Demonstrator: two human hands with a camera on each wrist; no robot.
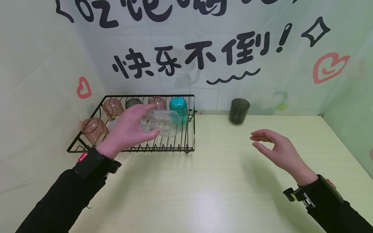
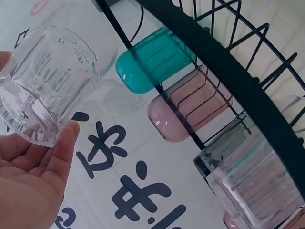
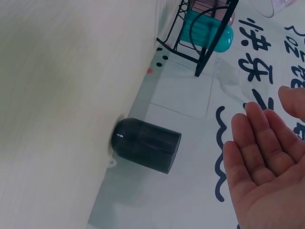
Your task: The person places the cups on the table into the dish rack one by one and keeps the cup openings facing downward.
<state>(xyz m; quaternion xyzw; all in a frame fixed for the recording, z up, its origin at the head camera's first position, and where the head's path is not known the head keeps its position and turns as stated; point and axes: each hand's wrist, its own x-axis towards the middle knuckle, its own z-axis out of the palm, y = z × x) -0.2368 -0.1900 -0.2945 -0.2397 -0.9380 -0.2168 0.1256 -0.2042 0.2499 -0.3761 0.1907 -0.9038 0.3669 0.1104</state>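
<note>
A clear ribbed glass lies tilted sideways in my left hand, which grips it by one end above the black wire rack. In the left wrist view, the fingers and thumb curl around the base of that glass. My right hand hovers over the table at the right with relaxed fingers, holding nothing. Beyond it, a dark grey cup stands upright on the table near the back wall. The right wrist view shows the same dark cup apart from the right hand.
Upside down in the rack sit a teal cup, pink cups and a grey cup. Another clear glass is there, mostly behind my left hand in the head view. A printed cloth wall borders the pale table.
</note>
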